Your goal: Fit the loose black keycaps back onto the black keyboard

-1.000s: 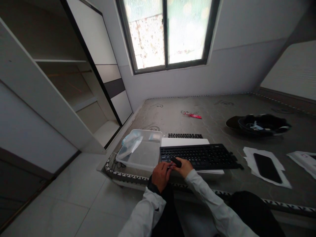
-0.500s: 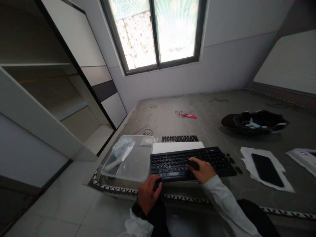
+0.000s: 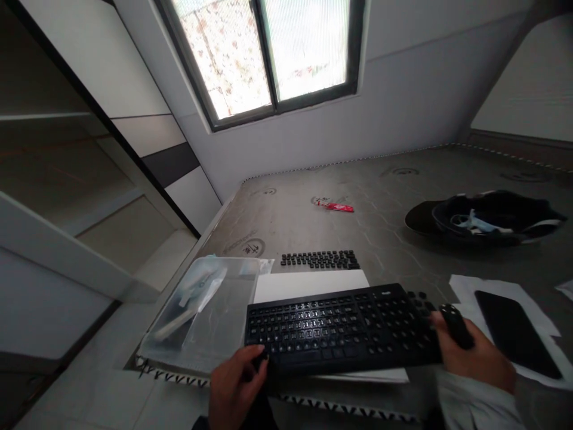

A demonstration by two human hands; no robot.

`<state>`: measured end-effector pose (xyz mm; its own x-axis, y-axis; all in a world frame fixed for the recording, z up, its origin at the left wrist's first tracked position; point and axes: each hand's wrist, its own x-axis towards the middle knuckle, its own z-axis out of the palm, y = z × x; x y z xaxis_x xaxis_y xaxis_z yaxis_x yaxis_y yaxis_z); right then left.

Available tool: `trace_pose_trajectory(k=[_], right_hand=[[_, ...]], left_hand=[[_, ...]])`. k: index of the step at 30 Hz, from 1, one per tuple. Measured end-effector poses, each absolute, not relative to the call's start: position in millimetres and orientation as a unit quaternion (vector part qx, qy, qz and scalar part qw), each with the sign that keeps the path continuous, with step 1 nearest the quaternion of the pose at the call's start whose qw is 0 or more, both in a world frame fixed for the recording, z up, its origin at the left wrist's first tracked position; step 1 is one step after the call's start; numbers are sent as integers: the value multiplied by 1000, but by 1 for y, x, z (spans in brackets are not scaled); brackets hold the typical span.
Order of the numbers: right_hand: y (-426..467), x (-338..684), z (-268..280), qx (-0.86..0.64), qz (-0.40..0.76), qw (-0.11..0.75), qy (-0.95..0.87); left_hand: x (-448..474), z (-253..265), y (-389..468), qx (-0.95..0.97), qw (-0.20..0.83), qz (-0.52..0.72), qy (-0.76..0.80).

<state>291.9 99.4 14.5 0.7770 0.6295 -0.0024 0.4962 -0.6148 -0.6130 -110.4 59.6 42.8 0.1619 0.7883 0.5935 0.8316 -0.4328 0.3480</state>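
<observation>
A black keyboard (image 3: 322, 334) lies on a white sheet or box (image 3: 313, 285), with many bare switch spots where keycaps are off. My left hand (image 3: 237, 379) is at the keyboard's front left corner, finger and thumb pinched around something small and dark that I cannot make out. My right hand (image 3: 477, 355) is past the keyboard's right end, closed around a short black rod-like tool (image 3: 455, 325). Its fingertips are close to some loose black keycaps (image 3: 418, 298). Behind the keyboard, more keycaps (image 3: 320, 259) are laid out in rows.
A clear plastic bin (image 3: 201, 316) with wrapping inside stands left of the keyboard. To the right, a black phone-like slab (image 3: 514, 328) lies on white paper. A dark cap (image 3: 487, 218) and a red packet (image 3: 338, 207) lie farther back on the grey mattress (image 3: 286, 215).
My right hand has moved from over the keyboard to the right, beside the loose keycaps, still holding the black tool. My left hand stays by the front left corner. The view has shifted closer.
</observation>
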Motion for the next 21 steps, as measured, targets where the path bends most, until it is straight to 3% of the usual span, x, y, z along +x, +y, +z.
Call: trace_pose_trajectory(k=[9, 12, 21], right_hand=[[111, 301, -13, -897, 143, 283, -309], [111, 301, -16, -892, 143, 293, -312], [115, 305, -22, -877, 169, 324, -313]], left_hand=[[-47, 93, 210, -772, -47, -300, -559], [-25, 75, 270, -803, -49, -131, -579], [13, 7, 369, -815, -68, 152, -555]])
